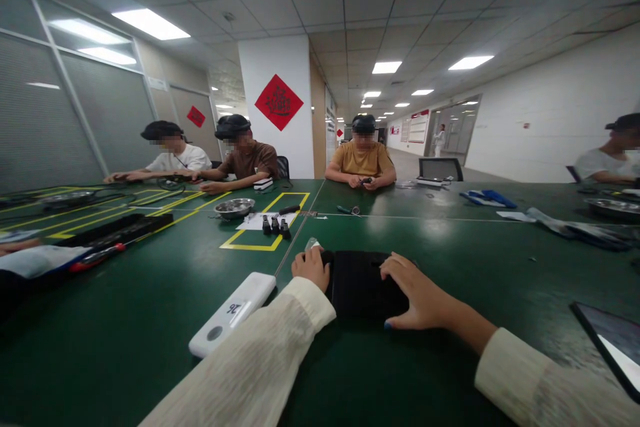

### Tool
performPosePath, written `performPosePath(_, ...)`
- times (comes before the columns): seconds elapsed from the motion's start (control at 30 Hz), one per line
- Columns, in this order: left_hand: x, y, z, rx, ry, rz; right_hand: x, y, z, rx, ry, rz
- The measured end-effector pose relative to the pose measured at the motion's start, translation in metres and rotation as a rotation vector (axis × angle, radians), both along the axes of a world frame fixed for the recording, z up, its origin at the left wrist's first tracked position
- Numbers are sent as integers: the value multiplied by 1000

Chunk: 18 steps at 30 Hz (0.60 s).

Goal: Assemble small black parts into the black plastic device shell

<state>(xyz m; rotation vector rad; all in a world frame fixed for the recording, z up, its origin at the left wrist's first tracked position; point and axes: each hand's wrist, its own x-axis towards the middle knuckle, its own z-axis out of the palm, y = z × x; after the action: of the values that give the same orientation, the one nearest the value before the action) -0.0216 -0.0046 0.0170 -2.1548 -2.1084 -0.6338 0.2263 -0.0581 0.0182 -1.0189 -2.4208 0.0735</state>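
A flat black case lies on the green table in front of me. My left hand is at its left edge, fingers curled over the side and thumb towards the case. A small piece of clear plastic shows just beyond those fingers; whether they touch it I cannot tell. My right hand rests over the case's right side, with thumb and fingers spread wide apart. To the left of my left forearm lies a white oblong device marked 26.
Beyond the case are several small black cylinders on white paper and a metal bowl. A tablet lies at right, a long black tray at left. Several people sit around the green table; one handles a small dark object.
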Motion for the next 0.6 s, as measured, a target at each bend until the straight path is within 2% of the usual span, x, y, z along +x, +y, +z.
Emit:
performPosePath(0.17,-1,2,-3,23,30,-8,7,5,3,7,58,55)
performPosePath(0.23,0,3,-5,31,44,-3,15,14,1,40,141,7)
performPosePath(0.3,1,3,-6,40,54,-8,29,25,-3,146,200,-155)
performPosePath(0.37,1,2,-6,61,62,-17,51,38,-9,288,207,-393)
performPosePath(0.47,1,1,-6,93,78,-24,96,53,-22,453,46,-709)
performPosePath(0.6,3,-2,-4,101,105,-47,153,60,-40,533,-112,-1011)
